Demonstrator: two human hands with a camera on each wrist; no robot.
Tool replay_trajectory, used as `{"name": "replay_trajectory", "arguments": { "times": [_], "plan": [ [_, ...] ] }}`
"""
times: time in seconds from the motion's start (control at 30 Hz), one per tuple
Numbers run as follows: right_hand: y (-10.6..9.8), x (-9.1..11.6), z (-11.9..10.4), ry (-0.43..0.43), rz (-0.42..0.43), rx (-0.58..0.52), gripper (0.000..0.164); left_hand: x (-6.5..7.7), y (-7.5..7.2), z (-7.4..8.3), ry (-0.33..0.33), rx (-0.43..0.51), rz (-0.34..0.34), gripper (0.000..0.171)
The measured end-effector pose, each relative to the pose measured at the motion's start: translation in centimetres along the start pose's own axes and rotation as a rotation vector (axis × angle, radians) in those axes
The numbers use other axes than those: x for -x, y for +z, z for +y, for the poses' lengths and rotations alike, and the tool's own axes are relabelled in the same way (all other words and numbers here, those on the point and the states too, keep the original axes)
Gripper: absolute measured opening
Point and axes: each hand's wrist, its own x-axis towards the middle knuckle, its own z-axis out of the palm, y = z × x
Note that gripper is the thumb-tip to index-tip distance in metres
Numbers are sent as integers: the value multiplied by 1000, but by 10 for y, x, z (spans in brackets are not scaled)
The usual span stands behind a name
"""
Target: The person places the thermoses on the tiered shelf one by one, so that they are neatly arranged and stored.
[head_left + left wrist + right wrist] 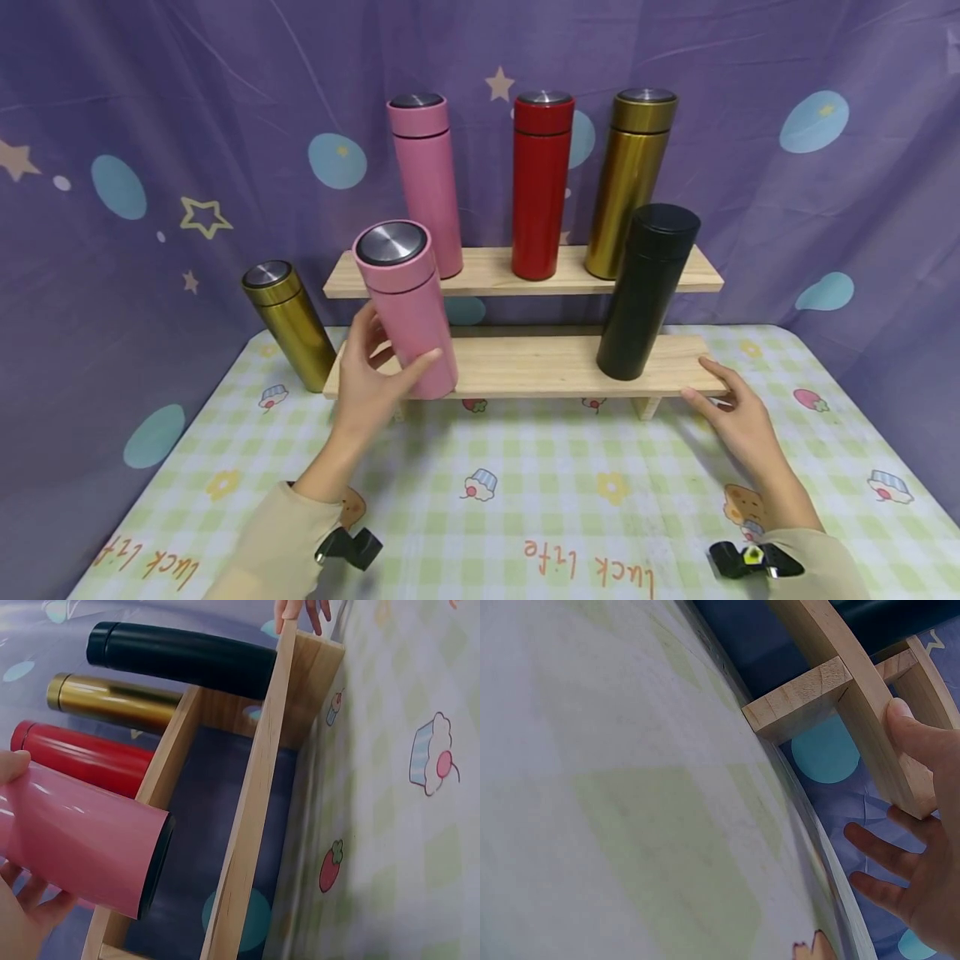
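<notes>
My left hand (pixel 367 390) grips a pink thermos bottle (pixel 411 321) round its lower body, thumb at the front. Its dark base faces the lower board and stands off it in the left wrist view. At the right end of the two-tier wooden shelf (pixel 536 367), my right hand (pixel 741 421) holds the lower board's corner, thumb on the front edge and a fingertip at the end; its other fingers hang free in the right wrist view. A black thermos bottle (pixel 647 292) stands on the lower board, nearer that hand.
On the upper board stand a second pink bottle (pixel 427 183), a red bottle (pixel 542 187) and a gold bottle (pixel 628 183). A shorter gold bottle (pixel 291 325) is on the checked tablecloth (pixel 540 483), left of the shelf. Behind hangs a purple curtain (pixel 247 100).
</notes>
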Motion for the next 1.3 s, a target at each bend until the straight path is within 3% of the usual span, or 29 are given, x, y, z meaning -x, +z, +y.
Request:
{"name": "replay_trajectory", "arguments": {
  "times": [0.3, 1.3],
  "plan": [
    [1, -1, 0, -1, 7, -2, 72, -7, 20, 5, -54, 83, -65, 80],
    [0, -1, 2, -12, 11, 31, 71, -8, 92, -6, -126, 137, -153, 83]
  ]
}}
